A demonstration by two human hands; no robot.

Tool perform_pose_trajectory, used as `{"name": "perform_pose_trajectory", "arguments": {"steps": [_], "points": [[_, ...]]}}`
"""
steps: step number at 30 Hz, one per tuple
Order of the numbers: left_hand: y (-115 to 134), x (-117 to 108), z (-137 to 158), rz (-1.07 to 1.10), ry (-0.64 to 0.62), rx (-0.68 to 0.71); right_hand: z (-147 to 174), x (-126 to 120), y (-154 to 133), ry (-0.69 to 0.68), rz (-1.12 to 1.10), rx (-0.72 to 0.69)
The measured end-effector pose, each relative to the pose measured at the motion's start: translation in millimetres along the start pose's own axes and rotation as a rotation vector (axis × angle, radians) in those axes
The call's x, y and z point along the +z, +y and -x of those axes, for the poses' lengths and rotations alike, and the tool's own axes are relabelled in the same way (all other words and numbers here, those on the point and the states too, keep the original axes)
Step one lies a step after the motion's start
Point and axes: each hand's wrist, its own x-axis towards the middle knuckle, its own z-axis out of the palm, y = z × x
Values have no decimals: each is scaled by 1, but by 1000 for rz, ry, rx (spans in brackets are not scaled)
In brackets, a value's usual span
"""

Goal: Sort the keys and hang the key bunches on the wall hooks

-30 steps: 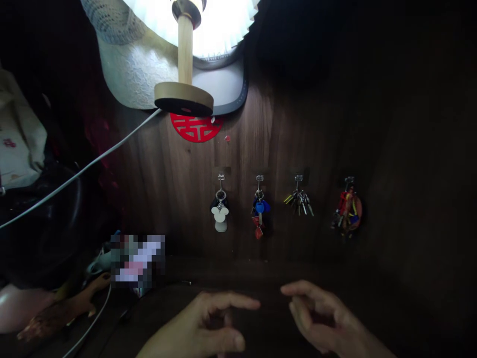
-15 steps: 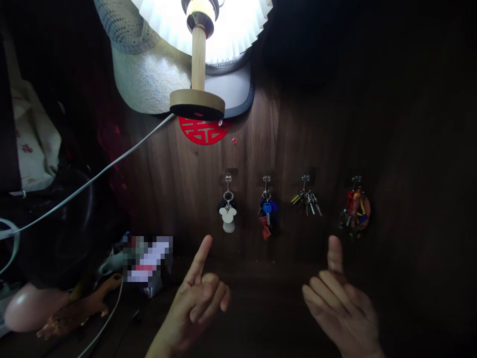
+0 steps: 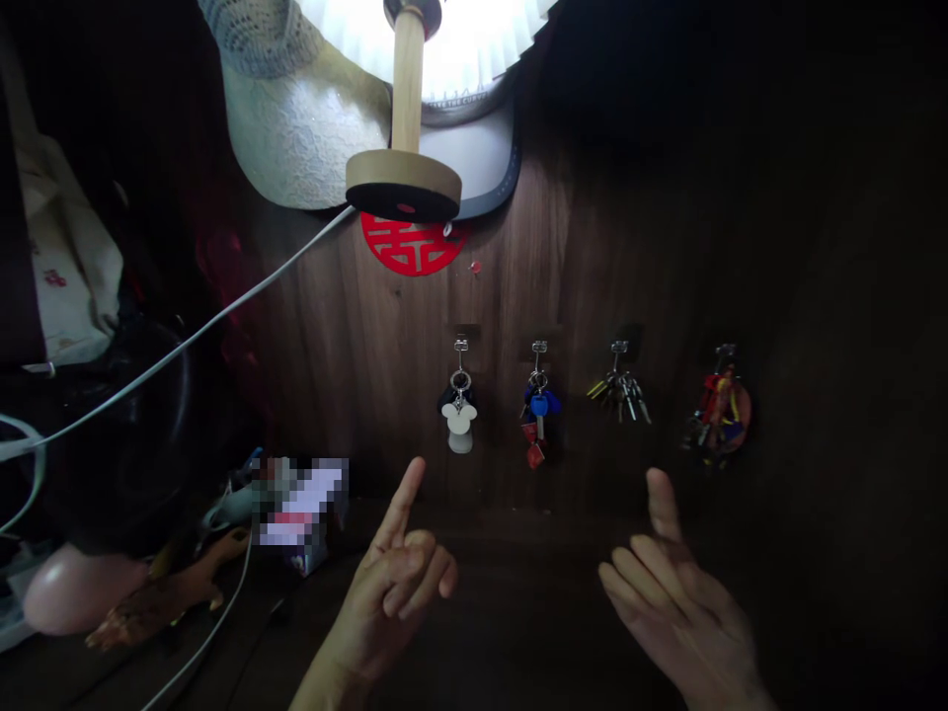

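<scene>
My left hand [image 3: 392,583] is raised at the lower middle, its index finger stretched upward and the other fingers loosely curled. It holds nothing; nearest above its fingertip hangs a key ring with a white mouse-head-shaped charm [image 3: 460,418]. To the right, my right hand [image 3: 677,602] also points up with one finger, the rest bent, with nothing in it. Above it are a bunch of bare metal keys [image 3: 626,397] and a colourful key bunch [image 3: 722,415]. Between the hands hangs a set of blue-headed keys with red tags [image 3: 539,407]. Neither hand touches any keys.
Every key set hangs from a small hook on the dark wood panel [image 3: 511,296]. A lit lamp with a wooden base [image 3: 404,183] juts in above, before pale caps [image 3: 296,138] and a red cut-out ornament [image 3: 415,247]. Its white cable [image 3: 222,314] runs left, over clutter.
The view has shifted slightly, so the keys and lamp appear a little higher and further right. Both hands keep the same pointing pose, empty.
</scene>
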Motion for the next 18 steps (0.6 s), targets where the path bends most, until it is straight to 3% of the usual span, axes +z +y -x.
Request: {"name": "perform_pose_trajectory", "arguments": {"steps": [3,5,7,9,13,15,18], "points": [[1,-8,-3,-71,15,4,-1,-7,4,-10,43,22],[0,-20,-7,-233,66,-9,-2,-17,11,-29,161,75],[-1,-38,-11,-563,118,-45,-3,-30,21,-91,396,181],[-2,-61,-14,-1055,128,-76,-2,-43,33,-185,726,298],[-5,-108,-14,-1849,69,-112,4,-61,57,-250,1208,374],[-5,-125,-11,-2058,97,-195,6,-66,66,-248,1270,391],[-2,-137,-4,-2130,94,-292,7,-70,74,-257,1260,413]]}}
